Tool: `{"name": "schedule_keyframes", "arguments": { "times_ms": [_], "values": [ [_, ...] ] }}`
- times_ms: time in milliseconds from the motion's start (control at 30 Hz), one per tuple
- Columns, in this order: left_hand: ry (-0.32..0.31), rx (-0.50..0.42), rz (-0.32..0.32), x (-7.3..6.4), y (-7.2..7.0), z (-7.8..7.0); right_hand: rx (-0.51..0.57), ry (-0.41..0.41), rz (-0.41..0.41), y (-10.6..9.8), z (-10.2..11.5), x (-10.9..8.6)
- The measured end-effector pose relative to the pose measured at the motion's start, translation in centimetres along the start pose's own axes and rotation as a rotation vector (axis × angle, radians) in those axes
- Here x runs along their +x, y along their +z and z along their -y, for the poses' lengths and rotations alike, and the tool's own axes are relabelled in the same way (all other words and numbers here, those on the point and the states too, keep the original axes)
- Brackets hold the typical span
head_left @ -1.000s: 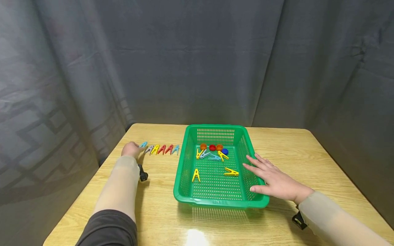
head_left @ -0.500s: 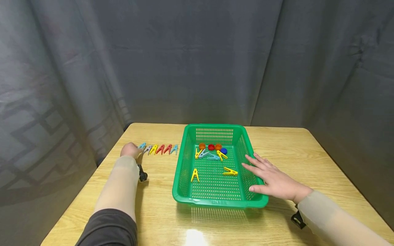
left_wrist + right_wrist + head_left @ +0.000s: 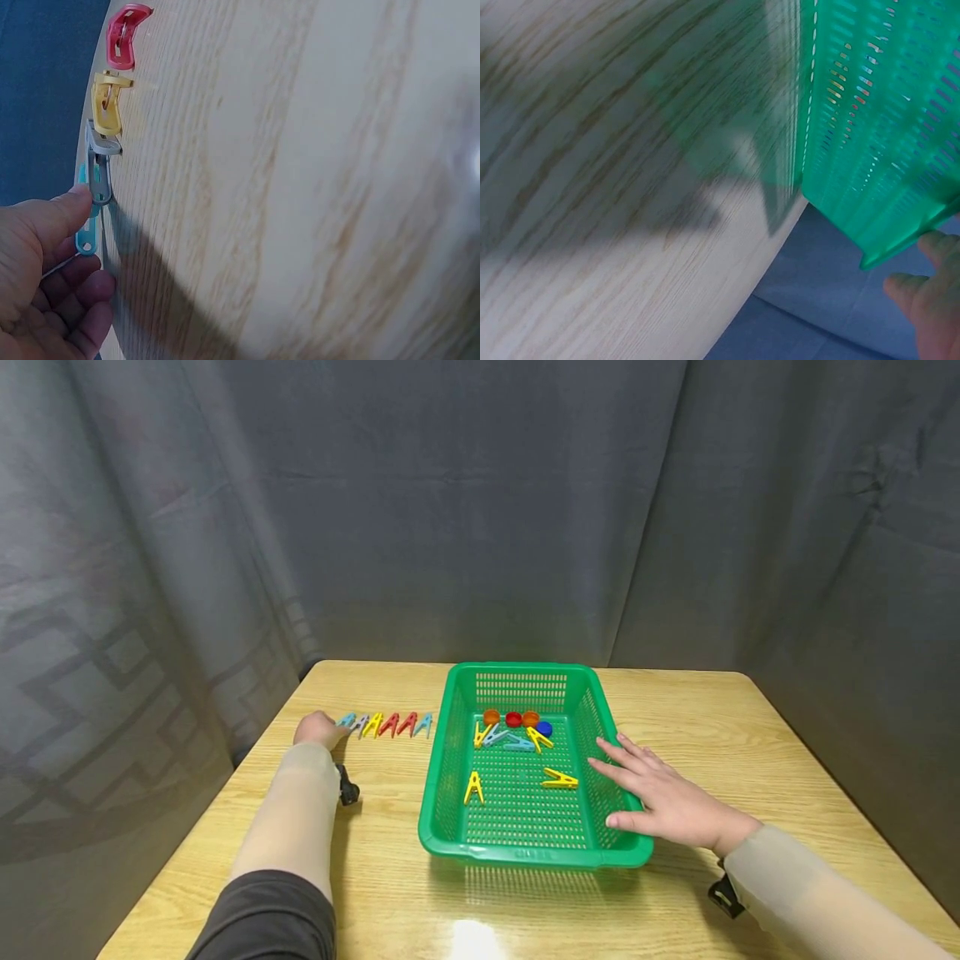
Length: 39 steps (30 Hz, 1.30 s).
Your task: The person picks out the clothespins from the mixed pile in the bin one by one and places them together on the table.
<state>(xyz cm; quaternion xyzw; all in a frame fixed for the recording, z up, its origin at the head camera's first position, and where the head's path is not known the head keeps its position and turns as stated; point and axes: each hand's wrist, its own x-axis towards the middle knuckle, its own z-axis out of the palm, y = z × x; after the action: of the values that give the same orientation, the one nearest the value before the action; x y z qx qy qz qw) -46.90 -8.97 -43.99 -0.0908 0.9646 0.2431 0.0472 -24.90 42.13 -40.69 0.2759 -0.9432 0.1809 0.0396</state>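
In the head view, a row of clothespins stands on the table left of the green basket (image 3: 536,857): a light-blue clothespin (image 3: 347,720), a grey clothespin (image 3: 362,724), then yellow, red and light-blue ones. At the row's left end is my left hand (image 3: 317,728). The left wrist view has its thumb (image 3: 66,211) across the light-blue clothespin (image 3: 87,241), close by the grey clothespin (image 3: 99,169); the other fingers are loosely bent, with a gap to the thumb. My right hand (image 3: 675,797) lies with spread fingers over the basket's right rim.
Inside the basket are yellow clothespins (image 3: 559,778), light-blue clothespins (image 3: 517,743), orange caps (image 3: 491,717), a red cap (image 3: 513,719) and a blue cap (image 3: 544,728). A grey curtain (image 3: 480,510) hangs behind the wooden table (image 3: 390,827).
My left hand has drawn slightly down from the light-blue clothespin, which shows at the left end of the row. My right hand stays at the basket rim.
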Motion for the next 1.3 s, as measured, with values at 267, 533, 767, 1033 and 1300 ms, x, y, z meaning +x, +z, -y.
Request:
{"name": "schedule_keyframes", "arguments": {
  "times_ms": [267,533,767,1033,1300],
  "values": [
    [0.01,0.032,-0.012,-0.4,-0.1,-0.1,-0.004,-0.006,-0.002,0.0,0.1,0.0],
    [0.009,-0.07,0.005,-0.6,-0.8,-0.1,-0.011,-0.002,0.0,0.0,0.0,0.1],
    [0.018,-0.172,-0.008,-1.0,-1.6,-1.2,-0.003,0.004,0.005,-0.1,0.0,0.1],
    [0.161,-0.198,0.027,-1.8,-2.1,-4.3,0.001,0.003,0.007,-0.2,-0.1,0.1],
    [0.313,-0.206,0.095,-3.5,-2.9,-8.6,0.009,0.001,0.004,-0.1,-0.1,0.1]
  ]
}}
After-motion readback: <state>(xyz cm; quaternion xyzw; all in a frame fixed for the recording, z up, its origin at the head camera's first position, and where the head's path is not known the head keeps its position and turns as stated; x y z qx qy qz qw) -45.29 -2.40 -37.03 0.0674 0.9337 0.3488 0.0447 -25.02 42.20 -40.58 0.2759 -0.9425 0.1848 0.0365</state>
